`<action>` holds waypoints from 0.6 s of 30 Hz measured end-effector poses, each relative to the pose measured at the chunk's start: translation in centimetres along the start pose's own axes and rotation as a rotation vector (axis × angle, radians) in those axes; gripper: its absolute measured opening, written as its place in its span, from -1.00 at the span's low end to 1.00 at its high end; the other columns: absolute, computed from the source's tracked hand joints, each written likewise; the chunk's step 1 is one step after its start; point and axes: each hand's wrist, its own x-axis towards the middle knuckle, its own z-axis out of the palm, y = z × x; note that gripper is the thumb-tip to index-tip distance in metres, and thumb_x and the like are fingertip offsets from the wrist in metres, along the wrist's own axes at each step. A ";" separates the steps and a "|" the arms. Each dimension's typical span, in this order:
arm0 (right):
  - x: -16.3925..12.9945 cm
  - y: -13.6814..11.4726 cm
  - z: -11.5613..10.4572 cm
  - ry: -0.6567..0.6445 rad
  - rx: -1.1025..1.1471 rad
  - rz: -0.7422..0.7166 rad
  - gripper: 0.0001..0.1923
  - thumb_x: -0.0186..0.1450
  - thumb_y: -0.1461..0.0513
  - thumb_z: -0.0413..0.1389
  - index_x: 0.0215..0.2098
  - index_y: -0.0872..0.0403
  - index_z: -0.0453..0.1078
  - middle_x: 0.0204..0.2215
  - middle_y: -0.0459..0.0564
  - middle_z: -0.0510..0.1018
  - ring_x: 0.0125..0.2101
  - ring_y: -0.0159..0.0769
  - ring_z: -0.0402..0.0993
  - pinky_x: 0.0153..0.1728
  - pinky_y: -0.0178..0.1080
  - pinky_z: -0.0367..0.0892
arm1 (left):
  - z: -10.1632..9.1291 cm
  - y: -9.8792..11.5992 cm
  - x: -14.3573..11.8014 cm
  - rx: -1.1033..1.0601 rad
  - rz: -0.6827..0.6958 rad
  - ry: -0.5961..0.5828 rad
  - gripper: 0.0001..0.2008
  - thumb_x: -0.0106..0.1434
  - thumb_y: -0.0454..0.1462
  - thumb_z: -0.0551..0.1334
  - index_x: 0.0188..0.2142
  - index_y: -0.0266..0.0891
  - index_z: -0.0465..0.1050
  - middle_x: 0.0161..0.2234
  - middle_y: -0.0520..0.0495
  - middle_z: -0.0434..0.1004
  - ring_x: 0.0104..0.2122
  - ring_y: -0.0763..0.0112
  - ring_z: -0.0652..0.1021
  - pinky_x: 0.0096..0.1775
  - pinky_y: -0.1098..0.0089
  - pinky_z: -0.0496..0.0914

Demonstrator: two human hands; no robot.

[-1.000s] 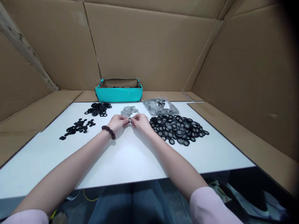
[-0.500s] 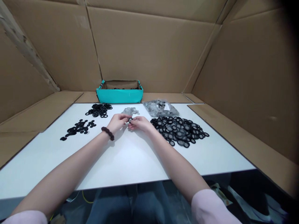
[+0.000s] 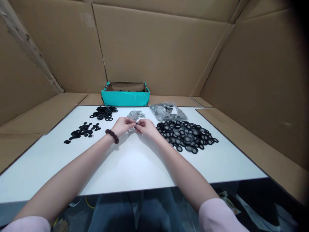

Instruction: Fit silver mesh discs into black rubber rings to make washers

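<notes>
Black small piece [image 3: 136, 125], mostly hidden by fingers, was pinched at frame centre between the fingertips of the left hand [image 3: 123, 126] and right hand [image 3: 146, 128], just below a loose pile of flat grey discs [image 3: 135, 114]. Heaped black rings with grey centres [image 3: 189, 138] lay right of centre, clear plastic bag of grey discs [image 3: 159, 112] above them; plain black rings [image 3: 103, 113] and small black discs [image 3: 84, 129] sat left of centre, turquoise open-topped box [image 3: 125, 98] upper centre.

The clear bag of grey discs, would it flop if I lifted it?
Probably: the clear bag looks thin and wrinkled. It may sag, because the grey discs inside lie loosely jumbled. It probably won't roll, lying so flat.
</notes>
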 end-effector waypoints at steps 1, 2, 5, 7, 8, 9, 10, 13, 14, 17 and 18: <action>0.0 -0.1 -0.1 -0.008 -0.007 -0.007 -0.89 0.14 0.33 0.06 -0.55 0.12 0.29 -0.65 -0.12 0.45 -0.62 -0.46 0.37 -0.51 -0.41 0.27 | -0.1 0.0 0.0 0.023 -0.004 0.005 -0.83 -0.08 -0.23 0.27 -0.48 -0.30 0.47 -0.57 -0.01 0.48 -0.55 0.45 0.40 -0.50 0.46 0.23; -0.1 -0.2 -0.1 -0.015 -0.009 -0.008 -0.89 0.15 0.33 0.06 -0.54 0.12 0.29 -0.65 -0.12 0.46 -0.61 -0.45 0.37 -0.49 -0.41 0.28 | -0.2 0.0 0.0 0.046 -0.006 0.006 -0.83 -0.08 -0.22 0.26 -0.50 -0.31 0.46 -0.57 0.00 0.48 -0.56 0.46 0.39 -0.51 0.47 0.22; -0.1 -0.5 -0.5 -0.015 -0.039 0.002 -0.89 0.14 0.33 0.05 -0.54 0.12 0.29 -0.64 -0.12 0.46 -0.59 -0.44 0.38 -0.46 -0.39 0.28 | -0.3 -0.2 0.0 0.071 -0.004 -0.037 -0.80 -0.06 -0.18 0.24 -0.52 -0.31 0.45 -0.62 0.02 0.43 -0.60 0.48 0.35 -0.55 0.47 0.17; -0.1 -0.6 -0.7 -0.010 -0.073 -0.001 -0.88 0.14 0.34 0.04 -0.56 0.12 0.29 -0.64 -0.11 0.46 -0.58 -0.43 0.39 -0.46 -0.38 0.27 | -0.3 -0.5 0.1 0.052 0.008 -0.071 -0.78 -0.05 -0.16 0.23 -0.53 -0.31 0.43 -0.64 0.04 0.40 -0.61 0.48 0.34 -0.55 0.47 0.16; -0.1 -0.7 -0.8 -0.004 -0.088 -0.004 -0.88 0.14 0.34 0.04 -0.56 0.12 0.29 -0.63 -0.11 0.46 -0.57 -0.42 0.39 -0.46 -0.38 0.26 | -0.2 -0.6 0.1 0.041 0.019 -0.073 -0.78 -0.05 -0.15 0.23 -0.53 -0.31 0.43 -0.64 0.04 0.40 -0.60 0.47 0.36 -0.54 0.47 0.18; -0.2 -0.8 -0.8 0.006 -0.103 -0.004 -0.88 0.14 0.34 0.04 -0.57 0.11 0.29 -0.63 -0.10 0.46 -0.56 -0.42 0.39 -0.46 -0.37 0.25 | -0.1 -0.6 0.1 0.031 0.029 -0.064 -0.79 -0.04 -0.16 0.23 -0.54 -0.30 0.42 -0.63 0.03 0.40 -0.58 0.45 0.37 -0.52 0.46 0.20; -0.2 -0.9 -0.8 0.022 -0.119 0.002 -0.87 0.14 0.34 0.04 -0.57 0.11 0.28 -0.63 -0.10 0.45 -0.56 -0.41 0.38 -0.46 -0.37 0.25 | 0.1 -0.7 0.1 0.020 0.037 -0.042 -0.80 -0.04 -0.18 0.23 -0.54 -0.30 0.41 -0.62 0.02 0.41 -0.56 0.43 0.40 -0.50 0.45 0.22; -0.4 -1.3 -0.4 0.093 -0.123 0.041 -0.87 0.14 0.33 0.06 -0.57 0.12 0.28 -0.65 -0.12 0.42 -0.59 -0.44 0.33 -0.51 -0.38 0.21 | 0.7 -0.5 0.0 -0.022 0.033 0.071 -0.87 -0.04 -0.24 0.24 -0.52 -0.29 0.38 -0.59 -0.01 0.46 -0.52 0.39 0.45 -0.43 0.41 0.30; -0.5 -1.4 -0.2 0.103 -0.079 0.071 -0.86 0.15 0.33 0.06 -0.57 0.12 0.27 -0.66 -0.13 0.41 -0.61 -0.46 0.31 -0.53 -0.39 0.20 | 0.9 -0.4 0.0 -0.040 0.029 0.103 -0.88 -0.04 -0.26 0.24 -0.51 -0.29 0.38 -0.58 -0.02 0.47 -0.52 0.39 0.46 -0.41 0.40 0.32; -0.5 -1.9 0.1 0.044 0.195 0.214 -0.83 0.20 0.37 0.03 -0.55 0.13 0.24 -0.69 -0.15 0.37 -0.70 -0.52 0.25 -0.62 -0.42 0.18 | 1.0 -0.1 -0.2 -0.115 0.022 0.111 -0.87 -0.04 -0.28 0.25 -0.46 -0.32 0.43 -0.55 -0.05 0.50 -0.53 0.40 0.46 -0.39 0.37 0.34; -0.5 -2.0 0.1 0.012 0.298 0.262 -0.82 0.21 0.38 0.02 -0.55 0.14 0.23 -0.70 -0.15 0.37 -0.71 -0.53 0.24 -0.64 -0.43 0.19 | 1.0 0.0 -0.2 -0.147 0.018 0.088 -0.85 -0.03 -0.28 0.25 -0.43 -0.33 0.46 -0.52 -0.06 0.52 -0.52 0.41 0.46 -0.38 0.37 0.35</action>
